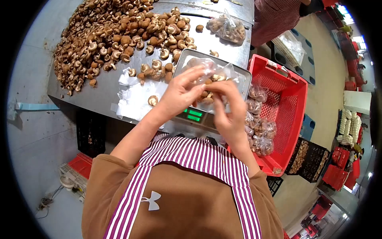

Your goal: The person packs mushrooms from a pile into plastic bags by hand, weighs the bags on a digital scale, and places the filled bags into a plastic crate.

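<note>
A clear plastic bag with several brown shiitake mushrooms in it rests in the metal tray of a scale. My left hand is closed at the bag's left side, its fingers on the plastic. From the right, my right hand bends over the bag, its fingertips pinched close to my left thumb; they partly hide what they grip. Green digits glow on the scale's display below my hands. White plastic bags lie left of the scale, a single mushroom on top of them.
A large heap of mushrooms covers the table's far left. One filled bag sits behind the scale. To the right, a red crate holds several bagged portions. Another person in a checkered garment stands beyond the table.
</note>
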